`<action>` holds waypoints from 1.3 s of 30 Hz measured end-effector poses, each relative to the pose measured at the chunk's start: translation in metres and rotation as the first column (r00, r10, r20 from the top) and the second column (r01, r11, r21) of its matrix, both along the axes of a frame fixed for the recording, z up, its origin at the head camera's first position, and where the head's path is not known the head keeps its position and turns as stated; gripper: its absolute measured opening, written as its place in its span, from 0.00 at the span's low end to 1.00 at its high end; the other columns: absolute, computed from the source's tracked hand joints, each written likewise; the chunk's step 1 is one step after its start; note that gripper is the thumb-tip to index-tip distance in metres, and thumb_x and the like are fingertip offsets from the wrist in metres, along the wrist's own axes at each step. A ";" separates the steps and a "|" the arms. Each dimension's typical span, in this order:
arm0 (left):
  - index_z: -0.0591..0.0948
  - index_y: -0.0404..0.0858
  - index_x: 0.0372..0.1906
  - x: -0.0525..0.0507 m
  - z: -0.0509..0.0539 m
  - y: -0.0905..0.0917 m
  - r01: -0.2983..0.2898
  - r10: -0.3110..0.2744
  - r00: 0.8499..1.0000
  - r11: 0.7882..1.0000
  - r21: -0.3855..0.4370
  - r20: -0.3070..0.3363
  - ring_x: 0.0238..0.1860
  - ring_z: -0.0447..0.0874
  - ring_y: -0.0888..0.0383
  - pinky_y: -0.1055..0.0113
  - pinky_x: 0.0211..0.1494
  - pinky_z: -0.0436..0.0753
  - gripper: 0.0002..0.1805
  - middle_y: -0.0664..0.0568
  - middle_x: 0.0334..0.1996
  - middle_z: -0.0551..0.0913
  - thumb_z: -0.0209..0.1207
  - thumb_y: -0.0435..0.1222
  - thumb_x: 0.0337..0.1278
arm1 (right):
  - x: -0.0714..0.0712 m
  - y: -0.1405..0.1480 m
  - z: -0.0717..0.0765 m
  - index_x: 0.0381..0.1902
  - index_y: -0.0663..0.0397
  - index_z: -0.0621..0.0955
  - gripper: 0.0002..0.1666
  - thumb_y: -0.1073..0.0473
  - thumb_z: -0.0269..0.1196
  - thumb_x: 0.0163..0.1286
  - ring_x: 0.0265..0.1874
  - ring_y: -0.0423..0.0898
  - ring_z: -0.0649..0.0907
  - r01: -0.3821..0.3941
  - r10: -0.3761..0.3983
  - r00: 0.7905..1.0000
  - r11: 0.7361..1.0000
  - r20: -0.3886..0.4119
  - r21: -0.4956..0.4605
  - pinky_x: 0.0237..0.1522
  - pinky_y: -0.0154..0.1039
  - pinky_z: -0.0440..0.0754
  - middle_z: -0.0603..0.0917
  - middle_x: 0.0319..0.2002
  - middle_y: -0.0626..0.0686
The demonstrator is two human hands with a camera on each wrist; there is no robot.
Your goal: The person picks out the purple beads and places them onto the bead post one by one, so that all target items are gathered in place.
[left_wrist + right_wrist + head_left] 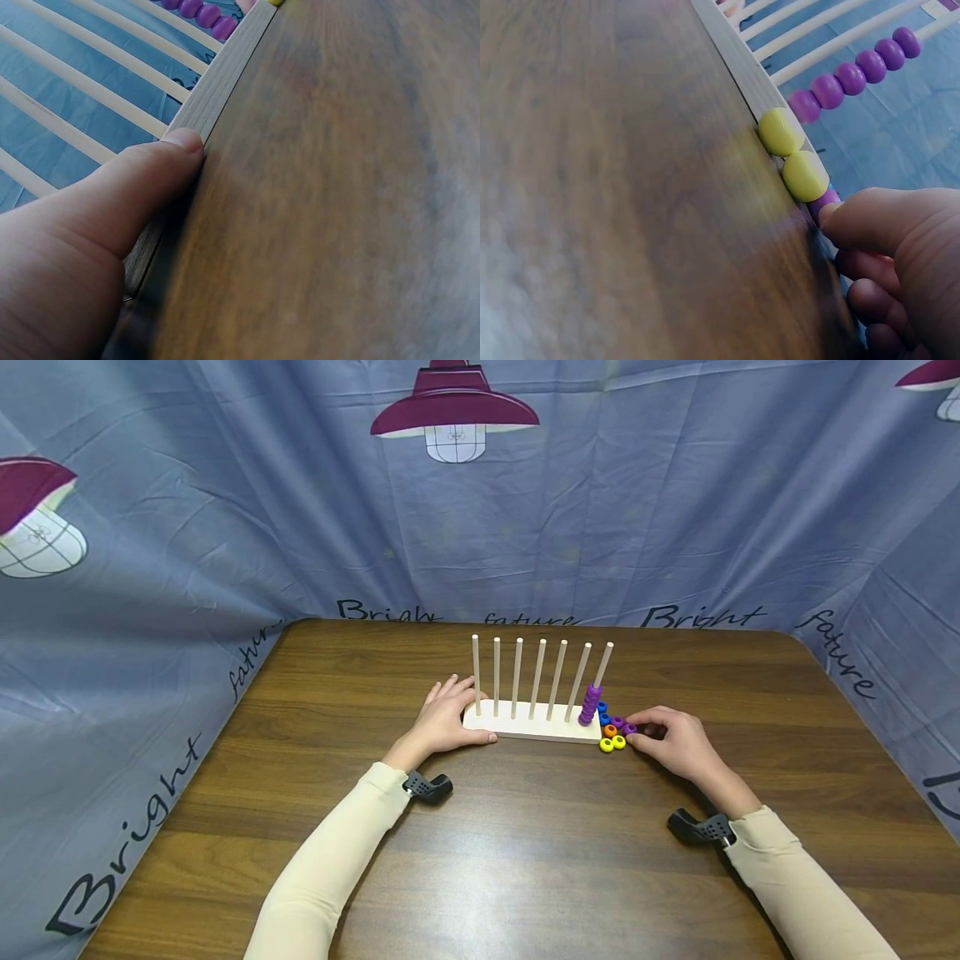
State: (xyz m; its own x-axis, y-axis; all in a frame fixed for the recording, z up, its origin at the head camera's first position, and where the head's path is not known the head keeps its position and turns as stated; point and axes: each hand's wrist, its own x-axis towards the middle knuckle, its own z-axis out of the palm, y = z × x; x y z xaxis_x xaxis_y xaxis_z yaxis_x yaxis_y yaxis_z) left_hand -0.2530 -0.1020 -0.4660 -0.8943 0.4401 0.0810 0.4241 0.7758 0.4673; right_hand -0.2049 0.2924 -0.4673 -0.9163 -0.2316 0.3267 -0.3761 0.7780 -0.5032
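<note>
A pale wooden peg stand (517, 727) with several upright rods stands on the table. Purple beads (590, 703) are stacked on its rightmost rod. My left hand (444, 720) grips the stand's left end, thumb along the front edge and fingers spread behind. At the right end my right hand (678, 743) pinches a purple bead (631, 729) between thumb and fingers, down at the table. In the right wrist view the thumb covers part of that bead (823, 202). Beside it lie another purple bead (617, 722), an orange bead (610, 731), and two yellow beads (612, 743).
Two blue beads (603, 713) lie close against the stand's right end. The brown wooden table (487, 860) extends around both arms. A blue printed curtain (300, 510) hangs behind the table and at its sides.
</note>
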 end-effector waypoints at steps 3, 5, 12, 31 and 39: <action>0.79 0.47 0.65 0.000 0.000 0.001 0.000 0.000 1.000 1.000 0.003 0.000 0.83 0.49 0.40 0.42 0.85 0.43 0.41 0.46 0.79 0.63 0.72 0.61 0.45 | 0.001 0.000 0.001 0.41 0.58 0.89 0.11 0.63 0.74 0.59 0.27 0.34 0.75 0.030 -0.030 0.999 0.999 0.022 -0.014 0.29 0.29 0.73 0.87 0.31 0.53; 0.79 0.47 0.65 0.000 -0.001 0.001 0.001 -0.001 1.000 1.000 0.003 -0.001 0.83 0.49 0.40 0.42 0.85 0.43 0.41 0.46 0.79 0.63 0.72 0.61 0.45 | 0.002 0.000 0.002 0.41 0.59 0.89 0.11 0.63 0.74 0.59 0.27 0.34 0.75 0.044 -0.043 0.998 0.999 0.037 -0.018 0.28 0.29 0.73 0.87 0.30 0.53; 0.79 0.48 0.65 0.000 -0.001 0.001 -0.002 0.002 1.000 1.000 0.006 0.008 0.83 0.48 0.40 0.42 0.85 0.43 0.40 0.46 0.79 0.63 0.72 0.60 0.45 | 0.002 0.001 0.003 0.44 0.60 0.88 0.13 0.63 0.73 0.61 0.26 0.37 0.76 0.065 -0.063 0.995 0.998 0.074 -0.027 0.28 0.30 0.73 0.87 0.29 0.53; 0.79 0.47 0.65 0.000 -0.001 0.000 -0.002 0.002 1.000 1.000 0.016 0.003 0.83 0.48 0.40 0.41 0.85 0.43 0.40 0.46 0.79 0.63 0.72 0.60 0.45 | 0.002 -0.002 0.004 0.46 0.62 0.88 0.13 0.64 0.71 0.63 0.26 0.38 0.76 0.064 -0.060 0.994 0.997 0.092 -0.051 0.28 0.29 0.74 0.87 0.30 0.54; 0.80 0.48 0.63 0.000 -0.002 0.000 -0.001 0.001 1.000 1.000 0.020 -0.006 0.83 0.49 0.40 0.41 0.85 0.44 0.40 0.47 0.79 0.64 0.72 0.60 0.44 | 0.002 -0.001 0.005 0.46 0.61 0.88 0.13 0.63 0.71 0.63 0.27 0.38 0.76 0.070 -0.064 0.993 0.996 0.103 -0.051 0.28 0.29 0.74 0.87 0.30 0.54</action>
State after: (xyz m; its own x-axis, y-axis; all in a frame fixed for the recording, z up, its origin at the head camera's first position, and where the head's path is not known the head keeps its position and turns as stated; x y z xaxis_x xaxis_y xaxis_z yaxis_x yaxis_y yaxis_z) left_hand -0.2531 -0.1019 -0.4679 -0.8944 0.4371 0.0948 0.4257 0.7668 0.4804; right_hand -0.2029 0.2915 -0.4624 -0.9580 -0.1531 0.2424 -0.2694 0.7702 -0.5781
